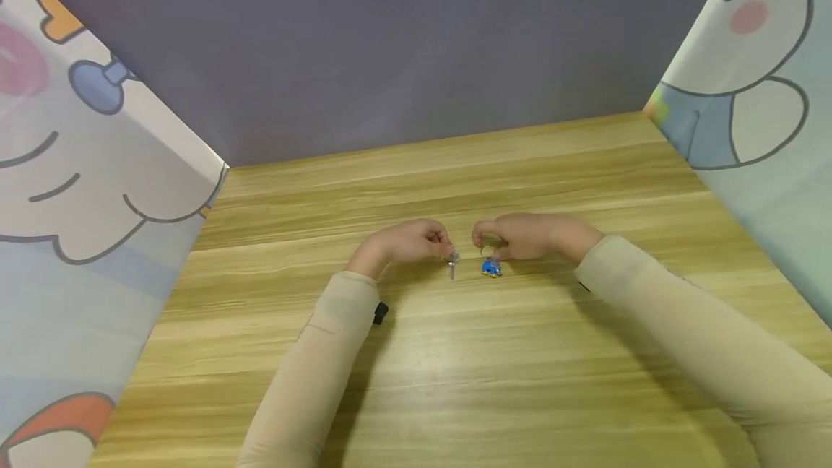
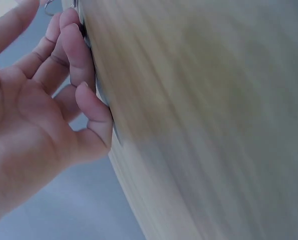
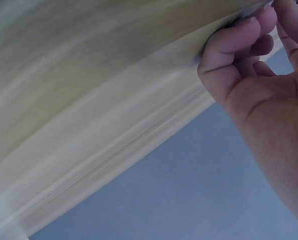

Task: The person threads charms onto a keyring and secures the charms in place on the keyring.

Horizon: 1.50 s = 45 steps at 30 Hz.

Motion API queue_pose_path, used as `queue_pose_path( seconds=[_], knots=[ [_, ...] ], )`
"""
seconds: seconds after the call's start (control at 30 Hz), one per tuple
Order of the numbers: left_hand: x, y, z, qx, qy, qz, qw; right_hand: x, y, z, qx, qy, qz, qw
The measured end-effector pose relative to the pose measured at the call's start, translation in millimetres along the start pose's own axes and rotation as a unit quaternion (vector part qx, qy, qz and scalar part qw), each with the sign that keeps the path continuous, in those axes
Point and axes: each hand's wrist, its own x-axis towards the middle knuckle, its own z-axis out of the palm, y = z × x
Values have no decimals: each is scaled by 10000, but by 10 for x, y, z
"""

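A small silver key (image 1: 451, 269) with a ring on it is at the fingertips of my left hand (image 1: 411, 241), which pinches its ring end. In the left wrist view, part of a metal ring (image 2: 50, 7) shows beyond the curled fingers (image 2: 78, 50). To the right, a keychain with a blue figure (image 1: 491, 266) and a metal ring (image 1: 487, 252) lies low over the tabletop. My right hand (image 1: 526, 235) holds this ring between thumb and forefinger. In the right wrist view the curled fingers (image 3: 234, 45) rest close to the wood, and the keychain is hidden.
The wood-grain table (image 1: 416, 381) reaches back to a grey panel (image 1: 416, 56). Cartoon-printed walls stand at the left (image 1: 130, 165) and right (image 1: 767, 114). A black piece (image 1: 380, 313) sticks out at the left sleeve's cuff.
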Motion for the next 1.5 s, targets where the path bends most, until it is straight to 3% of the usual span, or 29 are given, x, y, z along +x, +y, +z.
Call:
queue_pose_path(
  seconds=[0.3, 0.6, 0.8, 1.03, 1.2, 1.5],
  knots=[
    [84, 71, 7, 190, 41, -75, 9998, -42, 11, 36, 59, 264, 66, 9996],
    [46, -9, 20, 14, 12, -94, 10000, -50, 21, 98, 187, 369, 144, 9990],
    [30, 62, 9, 74, 155, -34, 9998, -90, 52, 92, 315, 544, 61, 9980],
    [39, 50, 40, 225, 116, -231, 9994, -135, 153, 118, 692, 539, -16, 9961],
    [37, 34, 57, 354, 183, -207, 9990, -172, 250, 127, 886, 574, 54, 9944],
    [-15, 71, 67, 470, 178, -193, 9986, -224, 307, 123, 1682, 702, 297, 9828]
  ],
)
